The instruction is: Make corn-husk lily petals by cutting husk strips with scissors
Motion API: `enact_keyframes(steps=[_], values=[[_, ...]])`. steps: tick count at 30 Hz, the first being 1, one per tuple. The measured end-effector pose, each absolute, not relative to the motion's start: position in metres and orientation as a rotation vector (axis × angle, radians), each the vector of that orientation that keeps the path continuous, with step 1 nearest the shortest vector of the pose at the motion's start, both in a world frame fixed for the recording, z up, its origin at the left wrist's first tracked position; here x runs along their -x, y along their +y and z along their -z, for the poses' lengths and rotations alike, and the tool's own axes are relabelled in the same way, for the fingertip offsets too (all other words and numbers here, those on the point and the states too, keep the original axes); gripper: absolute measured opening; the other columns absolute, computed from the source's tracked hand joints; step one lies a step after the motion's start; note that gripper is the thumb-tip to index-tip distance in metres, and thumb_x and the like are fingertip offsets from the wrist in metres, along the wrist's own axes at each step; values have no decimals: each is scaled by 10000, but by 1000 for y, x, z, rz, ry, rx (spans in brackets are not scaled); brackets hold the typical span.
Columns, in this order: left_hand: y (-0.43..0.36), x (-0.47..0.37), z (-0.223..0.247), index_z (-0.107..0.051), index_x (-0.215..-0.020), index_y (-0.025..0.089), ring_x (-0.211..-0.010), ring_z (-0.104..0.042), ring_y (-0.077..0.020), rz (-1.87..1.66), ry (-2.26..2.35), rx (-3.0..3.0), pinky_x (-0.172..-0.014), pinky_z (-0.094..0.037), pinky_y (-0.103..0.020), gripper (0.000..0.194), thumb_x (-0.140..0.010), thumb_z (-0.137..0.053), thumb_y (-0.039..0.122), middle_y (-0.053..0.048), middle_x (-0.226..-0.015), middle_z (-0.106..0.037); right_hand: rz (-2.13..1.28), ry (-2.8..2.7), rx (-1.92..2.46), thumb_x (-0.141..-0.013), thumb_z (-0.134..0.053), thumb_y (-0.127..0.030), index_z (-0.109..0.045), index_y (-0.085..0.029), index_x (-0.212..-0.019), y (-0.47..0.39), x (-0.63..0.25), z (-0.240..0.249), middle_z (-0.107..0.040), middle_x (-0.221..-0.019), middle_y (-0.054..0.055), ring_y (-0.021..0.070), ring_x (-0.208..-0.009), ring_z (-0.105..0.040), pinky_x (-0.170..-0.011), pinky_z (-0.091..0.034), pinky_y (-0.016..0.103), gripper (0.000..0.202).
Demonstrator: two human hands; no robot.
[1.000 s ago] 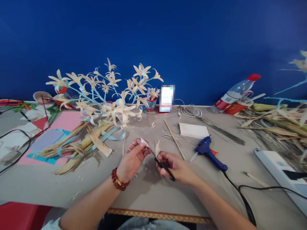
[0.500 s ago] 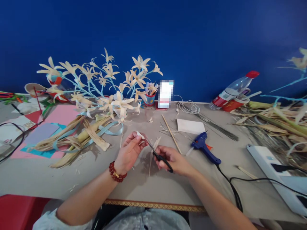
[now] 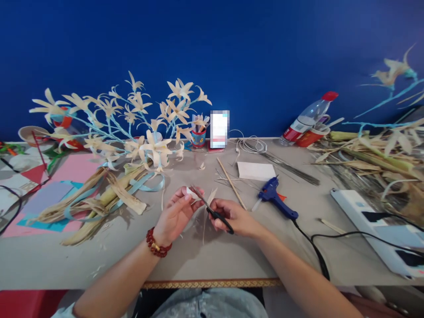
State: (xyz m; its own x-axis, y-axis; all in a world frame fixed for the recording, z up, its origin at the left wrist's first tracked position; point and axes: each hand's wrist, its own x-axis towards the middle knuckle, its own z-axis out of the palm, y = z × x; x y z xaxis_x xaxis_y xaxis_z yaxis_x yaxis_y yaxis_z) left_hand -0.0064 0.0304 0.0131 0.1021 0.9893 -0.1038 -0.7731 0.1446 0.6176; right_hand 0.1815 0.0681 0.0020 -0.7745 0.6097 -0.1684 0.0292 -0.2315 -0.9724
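Observation:
My left hand [image 3: 179, 212], with a red bead bracelet at its wrist, pinches a small whitish piece [image 3: 192, 193] that looks like dried husk. My right hand [image 3: 232, 216] is closed around black-handled scissors [image 3: 217, 215]. The scissor blades point up and left, and their tips lie against the whitish piece at my left fingertips. Whether the blades are fully closed is hard to make out. Thin pale strips [image 3: 209, 201] lie on the table between and just behind my hands.
Pale husk flowers on blue stems [image 3: 157, 148] stand at the back left. Dried husks [image 3: 112, 194] lie on coloured paper [image 3: 82, 168]. To the right are a blue glue gun [image 3: 277, 196], a wooden stick [image 3: 232, 183], a white power strip [image 3: 371, 232] and a tilted bottle [image 3: 306, 119].
The scissor blades have moved up across the whitish piece, and the piece is turned slightly. The whole view has shifted, with the table's things now further left.

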Motion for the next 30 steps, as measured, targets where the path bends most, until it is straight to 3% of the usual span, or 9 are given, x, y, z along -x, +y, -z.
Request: enact_keyframes(steps=[7, 30], values=[[29, 6, -11, -578, -801, 181, -787, -637, -140, -1365, 608, -490, -773, -490, -281, 45, -831, -601, 156, -47, -889, -687, -2117, -1621, 684, -667, -708, -603, -432, -179, -816, 65, -179, 2, -493, -685, -29, 86, -572, -433, -498, -300, 197, 527], [30, 6, -13, -570, -781, 190, -814, -645, -149, -1452, 694, -529, -757, -499, -282, 92, -793, -661, 186, -30, -843, -696, -2094, -1630, 810, -635, -730, -600, -469, -178, -750, 66, -179, 4, -539, -609, -37, 84, -498, -461, -455, -319, 192, 509]])
